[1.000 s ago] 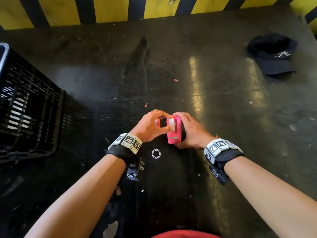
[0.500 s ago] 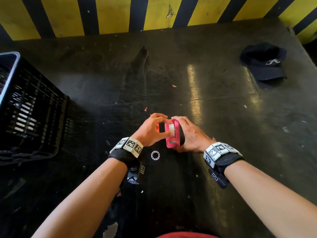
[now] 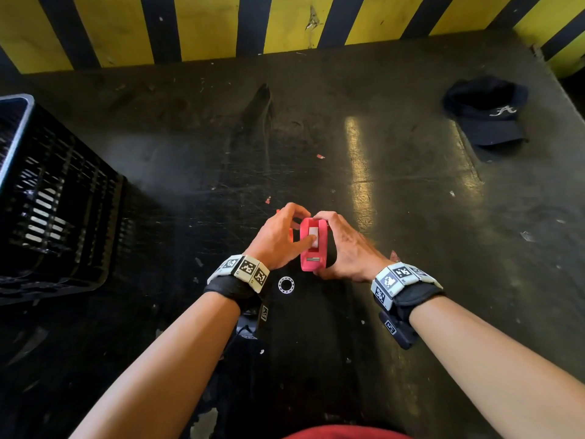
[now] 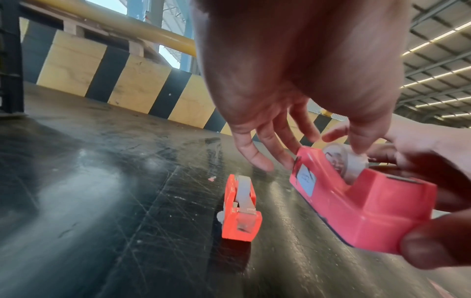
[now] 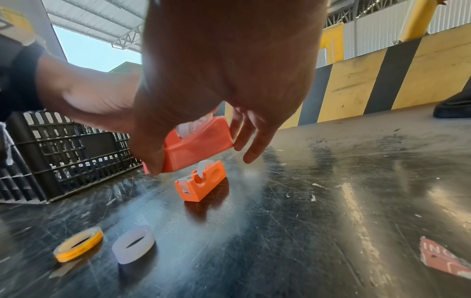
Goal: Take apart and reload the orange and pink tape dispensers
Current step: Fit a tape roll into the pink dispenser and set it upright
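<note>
Over black table [image 3: 190, 172], right hand [image 3: 345, 248] grips pink dispenser [image 3: 311, 264]; loose-fingered left hand [image 3: 278, 239] thumbs roll [image 3: 315, 231]

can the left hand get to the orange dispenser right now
Probably yes: the orange dispenser stands just below the left hand with nothing between, though its thumb touches the tape roll in the pink dispenser.

Both bare forearms reach forward and converge, hands nearly meeting. The right hand [image 3: 345, 248] grips the pink tape dispenser [image 3: 311, 263] from its right side, with the thumb at the near end and the fingers [image 5: 251, 149] reaching past the far end, holding it tilted. The left hand [image 3: 278, 239] sets its thumb on the tape roll [image 4: 344, 163], and its other fingers are fairly straight, pointing down.
</note>
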The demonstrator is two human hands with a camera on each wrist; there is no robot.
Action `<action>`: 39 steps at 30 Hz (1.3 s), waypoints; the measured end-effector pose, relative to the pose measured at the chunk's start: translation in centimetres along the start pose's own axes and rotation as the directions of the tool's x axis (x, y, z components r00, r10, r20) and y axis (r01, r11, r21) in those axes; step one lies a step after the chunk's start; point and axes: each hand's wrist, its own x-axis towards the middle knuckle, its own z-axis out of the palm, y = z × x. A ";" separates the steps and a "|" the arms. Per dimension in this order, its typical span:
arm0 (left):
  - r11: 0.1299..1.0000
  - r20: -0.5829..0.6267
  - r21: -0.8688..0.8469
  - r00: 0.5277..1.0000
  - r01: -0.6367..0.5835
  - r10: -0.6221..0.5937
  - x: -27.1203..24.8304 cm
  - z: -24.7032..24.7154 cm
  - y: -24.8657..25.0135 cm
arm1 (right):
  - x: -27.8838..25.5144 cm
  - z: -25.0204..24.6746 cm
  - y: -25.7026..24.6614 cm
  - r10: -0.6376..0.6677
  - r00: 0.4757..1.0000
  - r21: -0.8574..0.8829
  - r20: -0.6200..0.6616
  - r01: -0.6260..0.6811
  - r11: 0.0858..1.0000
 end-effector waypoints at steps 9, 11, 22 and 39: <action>0.999 0.012 -0.041 1.000 0.011 -0.010 -0.5 -1.3 0.0 | 0.4 0.0 -0.5 0.020 0.999 -0.023 0.049 -0.018 1.000; 0.999 0.016 0.039 1.000 -0.022 0.021 -0.6 -1.6 0.1 | 0.6 0.0 -0.6 0.017 0.999 -0.031 0.049 -0.016 0.999; 0.942 -0.124 0.318 0.981 -0.102 0.148 -0.3 -1.4 0.3 | 0.9 0.0 -0.9 0.001 0.999 -0.038 0.040 0.001 0.999; 0.832 0.037 0.467 0.947 -0.299 0.319 -4.1 -0.5 -0.7 | 1.9 0.0 -0.6 0.108 0.983 -0.059 0.151 -0.100 0.993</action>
